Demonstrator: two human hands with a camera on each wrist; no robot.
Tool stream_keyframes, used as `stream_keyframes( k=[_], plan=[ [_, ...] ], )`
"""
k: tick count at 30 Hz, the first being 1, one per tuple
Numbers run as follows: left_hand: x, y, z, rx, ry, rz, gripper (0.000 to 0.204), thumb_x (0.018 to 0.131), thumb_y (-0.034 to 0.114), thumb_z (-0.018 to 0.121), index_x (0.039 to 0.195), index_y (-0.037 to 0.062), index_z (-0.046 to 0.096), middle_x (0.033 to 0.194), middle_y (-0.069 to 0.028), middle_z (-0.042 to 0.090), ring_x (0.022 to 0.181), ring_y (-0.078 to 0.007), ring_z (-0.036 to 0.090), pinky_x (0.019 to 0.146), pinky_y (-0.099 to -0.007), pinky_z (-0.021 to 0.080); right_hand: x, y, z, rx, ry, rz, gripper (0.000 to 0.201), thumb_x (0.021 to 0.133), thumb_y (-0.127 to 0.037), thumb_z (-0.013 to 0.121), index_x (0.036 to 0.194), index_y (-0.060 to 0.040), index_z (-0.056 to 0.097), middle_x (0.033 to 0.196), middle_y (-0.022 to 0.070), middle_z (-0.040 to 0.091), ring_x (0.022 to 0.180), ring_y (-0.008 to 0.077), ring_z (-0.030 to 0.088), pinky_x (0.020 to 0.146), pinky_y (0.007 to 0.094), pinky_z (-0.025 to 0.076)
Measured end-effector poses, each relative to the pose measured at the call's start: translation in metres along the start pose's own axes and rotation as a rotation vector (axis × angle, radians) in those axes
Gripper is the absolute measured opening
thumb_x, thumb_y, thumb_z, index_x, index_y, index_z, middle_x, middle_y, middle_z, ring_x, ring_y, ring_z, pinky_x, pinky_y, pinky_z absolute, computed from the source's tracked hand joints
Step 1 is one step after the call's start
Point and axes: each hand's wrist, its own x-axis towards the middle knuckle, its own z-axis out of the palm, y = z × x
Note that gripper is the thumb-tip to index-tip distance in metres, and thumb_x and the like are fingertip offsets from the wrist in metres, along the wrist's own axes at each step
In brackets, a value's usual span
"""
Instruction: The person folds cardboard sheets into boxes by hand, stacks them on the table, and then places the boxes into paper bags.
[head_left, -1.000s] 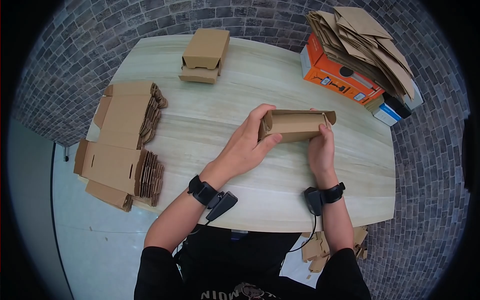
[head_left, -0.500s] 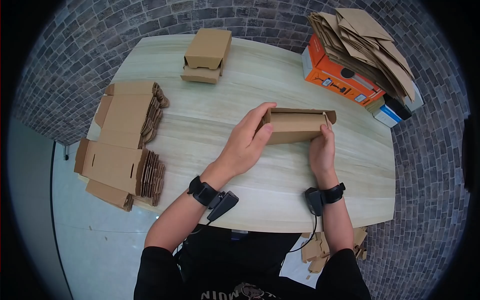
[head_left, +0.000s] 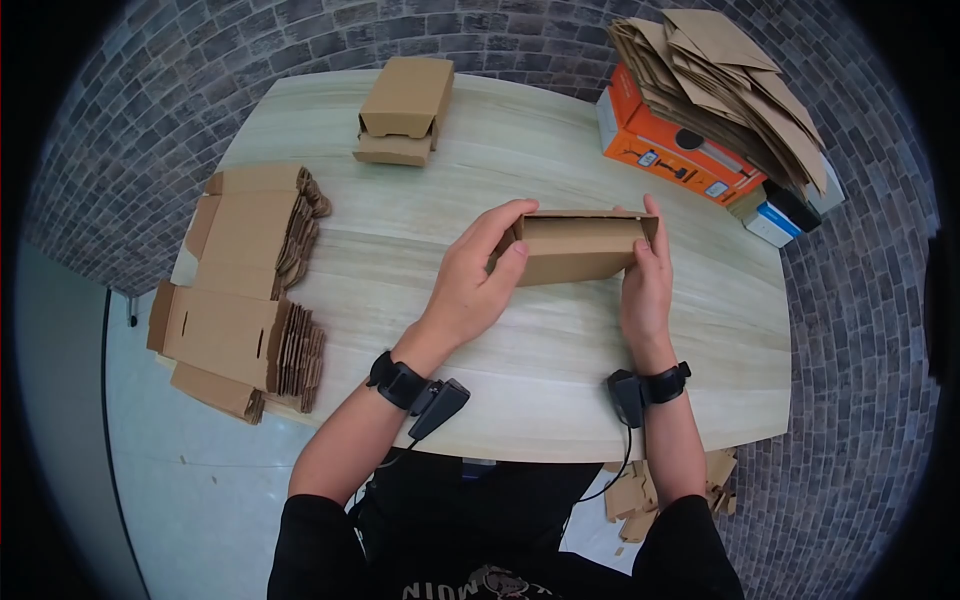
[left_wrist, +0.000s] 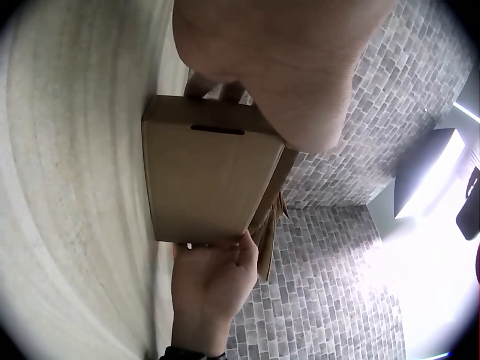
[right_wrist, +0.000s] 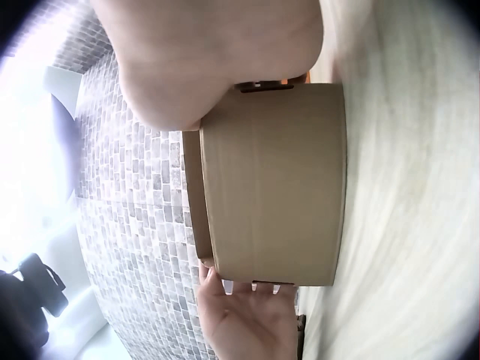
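Note:
An open-topped brown cardboard box (head_left: 575, 262) is held between both hands over the table. At its left end my left hand (head_left: 475, 270) grips the corner, thumb on the near edge and fingers round the end wall. My right hand (head_left: 648, 290) holds the opposite end, its thumb at the near top corner and its fingers up along the end wall. From the left wrist, the long side of the box (left_wrist: 206, 180) faces the camera with a slot near its end. In the right wrist view the box (right_wrist: 274, 187) sits close over the tabletop.
Flattened cardboard boxes (head_left: 225, 335) are stacked at the table's left. A folded box (head_left: 408, 95) stands at the back. At the back right, an orange carton (head_left: 670, 160) carries a pile of brown paper bags (head_left: 735, 75). Cardboard pieces (head_left: 630, 490) lie below the front edge.
The flap jutting out at the box's right end now stands in line with it. My left thumb has moved up to the near top edge, and my right fingers now show above the end.

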Motion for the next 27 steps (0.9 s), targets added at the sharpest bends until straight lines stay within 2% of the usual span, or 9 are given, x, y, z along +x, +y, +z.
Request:
stream_keyframes(
  k=[2,4,7,12,20,23,27],
  plan=[
    [0.001,0.000,0.001,0.021,0.000,0.008,0.042,0.097,0.012,0.053,0.139,0.0054,0.048,0.131,-0.0091,0.055,0.114,-0.0177,0.056,0.096,-0.0304,0.045,-0.001,-0.002,0.000,-0.117,-0.021,-0.015,0.060,0.100,-0.022,0.041,0.154,-0.0053,0.022,0.147,0.0185,0.044,0.134,0.0246,0.041,0.113,0.0373,0.025],
    [0.003,-0.002,0.003,0.140,0.048,0.117,0.046,0.094,0.010,0.060,0.138,0.0067,0.049,0.129,-0.0100,0.057,0.113,-0.0190,0.057,0.099,-0.0325,0.046,-0.001,-0.003,0.000,-0.131,-0.031,-0.039,0.060,0.101,-0.022,0.040,0.155,-0.0050,0.020,0.150,0.0186,0.040,0.135,0.0249,0.040,0.114,0.0372,0.025],
    [0.001,0.000,0.006,0.147,0.039,0.065,0.052,0.090,0.007,0.065,0.139,0.0081,0.049,0.125,-0.0110,0.058,0.112,-0.0197,0.058,0.099,-0.0340,0.047,-0.001,-0.006,0.001,-0.153,-0.041,-0.073,0.061,0.102,-0.021,0.039,0.156,-0.0044,0.017,0.154,0.0184,0.035,0.137,0.0258,0.038,0.115,0.0374,0.024],
    [0.001,0.002,0.006,0.138,0.018,0.038,0.053,0.087,0.006,0.068,0.137,0.0084,0.050,0.123,-0.0118,0.060,0.109,-0.0192,0.059,0.096,-0.0330,0.049,-0.003,-0.008,0.001,-0.152,-0.055,-0.095,0.060,0.103,-0.020,0.037,0.156,-0.0043,0.014,0.156,0.0179,0.031,0.141,0.0282,0.035,0.116,0.0373,0.025],
    [0.001,0.005,0.005,0.164,0.036,0.053,0.050,0.085,0.007,0.071,0.132,0.0058,0.054,0.117,-0.0111,0.064,0.103,-0.0182,0.061,0.093,-0.0317,0.050,-0.003,-0.012,-0.001,-0.181,-0.073,-0.151,0.058,0.102,-0.008,0.035,0.155,-0.0013,0.012,0.159,0.0183,0.023,0.146,0.0299,0.027,0.118,0.0376,0.023],
    [0.000,0.007,0.006,0.230,0.048,0.103,0.050,0.084,0.007,0.072,0.131,0.0058,0.054,0.118,-0.0125,0.065,0.103,-0.0206,0.062,0.091,-0.0317,0.050,-0.003,-0.008,0.000,-0.225,-0.051,-0.205,0.058,0.102,-0.009,0.039,0.155,-0.0028,0.016,0.159,0.0184,0.024,0.145,0.0320,0.029,0.118,0.0402,0.024],
    [0.000,0.005,0.006,0.261,0.055,0.148,0.052,0.083,0.008,0.073,0.132,0.0063,0.054,0.121,-0.0145,0.064,0.106,-0.0244,0.063,0.092,-0.0329,0.049,-0.002,-0.017,-0.001,-0.254,-0.081,-0.237,0.058,0.101,-0.006,0.038,0.155,-0.0019,0.016,0.159,0.0182,0.024,0.146,0.0309,0.028,0.118,0.0394,0.024]
  ],
)
